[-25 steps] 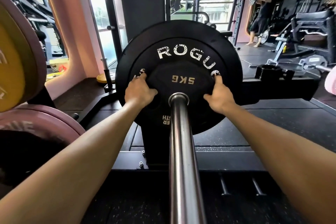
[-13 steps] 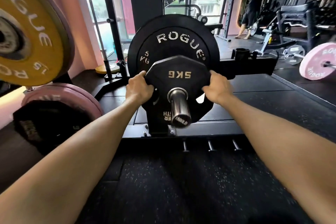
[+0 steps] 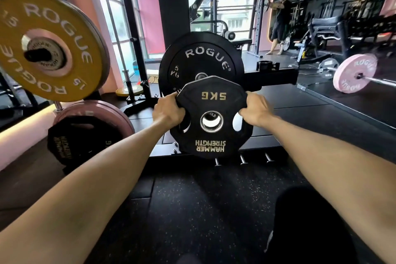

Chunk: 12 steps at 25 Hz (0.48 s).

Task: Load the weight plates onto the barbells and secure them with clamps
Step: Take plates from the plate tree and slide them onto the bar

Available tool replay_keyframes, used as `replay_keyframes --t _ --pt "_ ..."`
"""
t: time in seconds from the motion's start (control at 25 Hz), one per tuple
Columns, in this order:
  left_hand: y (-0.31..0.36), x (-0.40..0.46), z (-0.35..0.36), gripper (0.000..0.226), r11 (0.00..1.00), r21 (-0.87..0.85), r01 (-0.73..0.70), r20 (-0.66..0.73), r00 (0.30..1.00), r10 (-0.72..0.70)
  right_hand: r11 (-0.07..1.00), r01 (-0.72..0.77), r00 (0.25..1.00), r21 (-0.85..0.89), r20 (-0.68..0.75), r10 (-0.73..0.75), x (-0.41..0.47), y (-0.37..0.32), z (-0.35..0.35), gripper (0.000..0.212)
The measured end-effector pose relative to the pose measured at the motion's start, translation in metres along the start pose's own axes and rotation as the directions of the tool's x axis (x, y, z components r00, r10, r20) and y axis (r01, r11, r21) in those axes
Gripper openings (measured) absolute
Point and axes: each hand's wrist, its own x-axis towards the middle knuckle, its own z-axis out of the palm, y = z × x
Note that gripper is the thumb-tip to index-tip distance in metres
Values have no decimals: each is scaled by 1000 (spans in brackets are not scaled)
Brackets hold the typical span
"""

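Note:
I hold a small black ten-sided 5 kg plate [image 3: 212, 141] upright in front of me, its centre hole showing free. My left hand [image 3: 168, 111] grips its left edge through a grip slot. My right hand [image 3: 256, 109] grips the right edge the same way. Behind it a larger black Rogue 5 kg bumper plate [image 3: 205, 55] sits on the barbell, whose sleeve end [image 3: 201, 75] peeks just above the small plate. The rest of the bar is hidden.
A yellow 15 kg plate [image 3: 64, 28] hangs on a storage peg at left, with a pink plate [image 3: 107, 113] and another black plate [image 3: 68, 141] below it. At right a pink-plated barbell [image 3: 354, 73] lies on the floor. A black collar-like ring [image 3: 265, 65] rests on the rack base.
The small 5 kg plate slid along the sleeve toward me and is now off the bar's end, held in both hands. My view has pulled back from the rack.

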Motion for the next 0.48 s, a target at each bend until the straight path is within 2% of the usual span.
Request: replay_keyframes --t 0.2,0.32,0.48 --pt "12 17 -29 25 998 34 -46 -17 999 47 999 50 999 20 -16 -50 15 -12 -26 16" --pt "31 49 -58 24 996 68 -64 -75 995 69 995 97 995 30 -36 -96 50 -29 -53 16" --pt "68 104 -115 14 994 92 -62 -67 995 68 993 115 993 25 5 -115 109 -69 -110 18"
